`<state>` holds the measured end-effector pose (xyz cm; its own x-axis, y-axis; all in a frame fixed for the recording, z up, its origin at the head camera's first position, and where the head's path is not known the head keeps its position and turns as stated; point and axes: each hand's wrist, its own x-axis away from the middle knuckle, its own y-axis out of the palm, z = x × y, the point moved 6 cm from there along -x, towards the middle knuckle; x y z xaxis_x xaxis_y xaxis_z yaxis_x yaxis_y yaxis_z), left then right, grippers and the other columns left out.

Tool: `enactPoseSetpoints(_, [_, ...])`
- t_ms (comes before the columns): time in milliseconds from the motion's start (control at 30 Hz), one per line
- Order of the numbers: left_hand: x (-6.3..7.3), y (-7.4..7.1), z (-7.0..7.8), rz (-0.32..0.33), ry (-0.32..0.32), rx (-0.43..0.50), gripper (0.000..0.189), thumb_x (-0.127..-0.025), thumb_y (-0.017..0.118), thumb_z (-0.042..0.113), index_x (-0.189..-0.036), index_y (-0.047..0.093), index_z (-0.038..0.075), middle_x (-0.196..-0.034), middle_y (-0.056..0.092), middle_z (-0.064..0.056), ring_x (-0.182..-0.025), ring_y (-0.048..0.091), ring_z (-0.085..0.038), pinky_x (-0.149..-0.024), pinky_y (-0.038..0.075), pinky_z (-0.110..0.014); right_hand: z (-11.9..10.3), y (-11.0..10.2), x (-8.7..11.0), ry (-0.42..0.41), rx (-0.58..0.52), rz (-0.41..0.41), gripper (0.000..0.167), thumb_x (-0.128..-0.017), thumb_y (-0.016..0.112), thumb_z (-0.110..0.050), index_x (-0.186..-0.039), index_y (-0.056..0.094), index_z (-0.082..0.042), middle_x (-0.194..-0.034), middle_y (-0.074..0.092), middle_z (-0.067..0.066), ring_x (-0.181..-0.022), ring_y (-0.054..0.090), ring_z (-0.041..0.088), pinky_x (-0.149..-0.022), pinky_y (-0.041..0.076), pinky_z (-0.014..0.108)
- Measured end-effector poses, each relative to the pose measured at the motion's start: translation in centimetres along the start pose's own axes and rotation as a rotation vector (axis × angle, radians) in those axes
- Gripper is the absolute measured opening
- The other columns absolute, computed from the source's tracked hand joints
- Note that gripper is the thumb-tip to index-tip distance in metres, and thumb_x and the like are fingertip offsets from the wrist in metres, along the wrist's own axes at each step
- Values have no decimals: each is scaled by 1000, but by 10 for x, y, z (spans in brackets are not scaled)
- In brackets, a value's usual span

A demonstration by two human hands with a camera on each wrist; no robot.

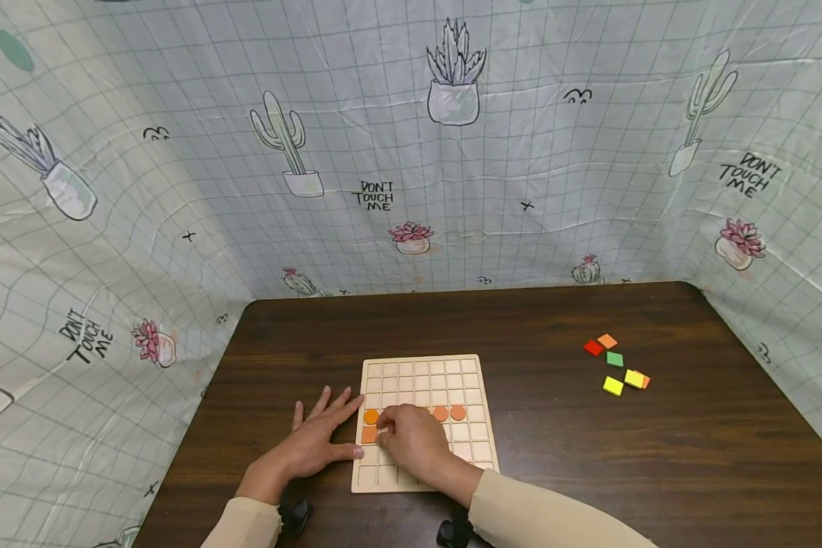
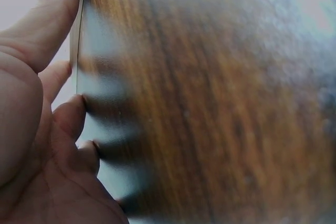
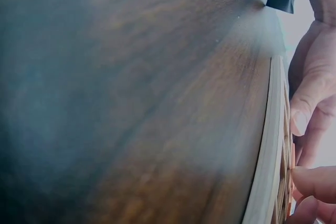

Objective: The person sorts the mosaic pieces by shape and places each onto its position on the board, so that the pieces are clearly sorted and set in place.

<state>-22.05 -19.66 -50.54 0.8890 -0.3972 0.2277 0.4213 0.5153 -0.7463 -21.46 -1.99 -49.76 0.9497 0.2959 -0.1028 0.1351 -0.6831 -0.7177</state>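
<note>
A pale wooden grid board (image 1: pixel 421 373) lies on the table beneath both hands. My left hand (image 1: pixel 318 438) has its fingers spread, with thumb and fingertips at the board's left edge. Over the board's middle is my right hand (image 1: pixel 414 441), fingers bent and tips down beside an orange square tile (image 1: pixel 369 434) in the left column; I cannot tell whether they pinch a piece. Directly above that tile lies an orange round piece (image 1: pixel 371 417). Farther along the same row are salmon-orange round pieces (image 1: pixel 457 412), partly covered by the right hand.
Several loose square tiles lie on the dark wooden table (image 1: pixel 548 449) to the right: red (image 1: pixel 593 348), orange (image 1: pixel 607 341), green (image 1: pixel 614 358) and yellow (image 1: pixel 613 386). A printed curtain (image 1: pixel 356 251) surrounds the table's back and sides. Black devices (image 1: pixel 300 517) sit at the wrists.
</note>
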Motion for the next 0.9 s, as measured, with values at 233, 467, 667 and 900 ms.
enactPoseSetpoints(233, [0, 0, 0, -4, 5, 7, 89, -92, 81, 41, -166, 37, 21, -176, 21, -13, -164, -5, -43, -120, -20, -74, 3, -2, 2, -11, -51, 10, 7, -87, 82, -10, -93, 80, -13, -70, 57, -12, -61, 48, 2, -54, 40, 21])
enactPoseSetpoints(467, [1, -1, 1, -7, 9, 13, 89, -92, 81, 41, -166, 37, 20, -175, 21, -15, -163, -5, -45, -119, -20, -74, 8, -7, 3, 1, -133, 32, 10, -89, 81, -7, -97, 80, -11, -78, 62, -8, -66, 50, 2, -59, 44, 21])
enactPoseSetpoints(667, [2, -1, 0, -16, 7, 18, 88, -93, 80, 41, -166, 37, 20, -176, 20, -14, -163, -7, -44, -119, -21, -73, 11, -9, 4, 11, -228, 28, 10, -90, 82, -7, -100, 80, -8, -82, 69, -6, -71, 56, 2, -64, 49, 22])
enactPoseSetpoints(900, [2, -1, 2, -18, 5, 13, 88, -93, 80, 41, -167, 36, 20, -176, 20, -14, -163, -6, -44, -119, -21, -74, 15, -13, 3, 29, -295, 17, 13, -90, 83, -8, -103, 81, -9, -84, 70, -7, -74, 59, 1, -68, 51, 21])
